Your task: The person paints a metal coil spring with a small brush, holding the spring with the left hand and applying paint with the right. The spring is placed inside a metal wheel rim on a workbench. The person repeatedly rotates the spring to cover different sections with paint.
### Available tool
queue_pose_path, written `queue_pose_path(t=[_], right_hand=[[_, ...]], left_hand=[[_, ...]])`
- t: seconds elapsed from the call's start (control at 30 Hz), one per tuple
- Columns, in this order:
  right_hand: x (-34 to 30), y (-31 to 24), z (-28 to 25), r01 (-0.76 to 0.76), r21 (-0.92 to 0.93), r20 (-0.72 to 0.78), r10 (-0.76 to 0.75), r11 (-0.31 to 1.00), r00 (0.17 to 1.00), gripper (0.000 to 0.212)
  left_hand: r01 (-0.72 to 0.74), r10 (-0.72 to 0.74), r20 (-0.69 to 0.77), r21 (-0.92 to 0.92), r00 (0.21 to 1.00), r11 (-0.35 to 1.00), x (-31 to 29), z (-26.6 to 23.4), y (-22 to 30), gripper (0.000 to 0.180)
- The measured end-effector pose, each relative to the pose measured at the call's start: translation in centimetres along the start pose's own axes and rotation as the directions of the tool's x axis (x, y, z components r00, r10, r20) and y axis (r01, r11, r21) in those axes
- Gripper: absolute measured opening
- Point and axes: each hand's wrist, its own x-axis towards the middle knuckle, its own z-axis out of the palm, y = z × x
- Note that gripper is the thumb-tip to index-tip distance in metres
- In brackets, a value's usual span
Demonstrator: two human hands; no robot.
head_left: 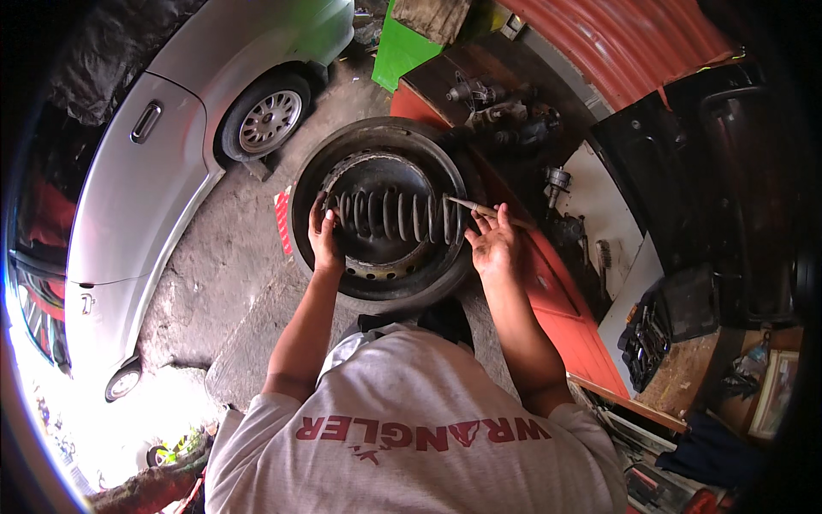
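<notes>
We count one dark coil spring, sideways over a flat-lying wheel; whether they touch, we cannot tell. Left hand: fingers gripping the spring's left end. Right hand: palm up, fingers pinching a slender tool, tip at the spring's right end.
</notes>
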Motion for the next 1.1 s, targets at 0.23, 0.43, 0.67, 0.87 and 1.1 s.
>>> queue_pose_path(t=[0.23,0.43,0.67,0.87,1.1], right_hand=[[-0.9,0.6,-1.1,0.076,-0.021,0.067,-0.074,0.997,0.995,0.033],[-0.1,1.0,-1.2,0.1,0.016,0.025,-0.1,0.995,0.995,0.028],[-0.9,1.5,-1.6,0.082,-0.031,0.01,-0.082,0.996,0.997,0.03],[-2.4,-1.6,-0.3,0.321,-0.185,0.016,-0.324,0.929,0.946,0.031],[-2.9,-5.7,0.1,0.56,-0.552,0.481,-0.313,0.618,0.819,0.009]], left_hand=[[-0.031,0.064,-0.046,0.522,0.997,0.852,-0.1,0.3,1.1,0.06],[-0.422,0.414,0.248,0.811,0.876,0.405,0.5,4.0,2.8,0.06],[-0.605,-0.047,0.606,0.795,0.794,0.024,2.5,9.1,3.3,0.063],[-0.602,-0.261,0.572,0.797,0.778,-0.047,1.2,9.2,4.0,0.07],[-0.682,-0.102,0.675,0.722,0.731,-0.113,-0.2,8.5,4.4,0.069]])
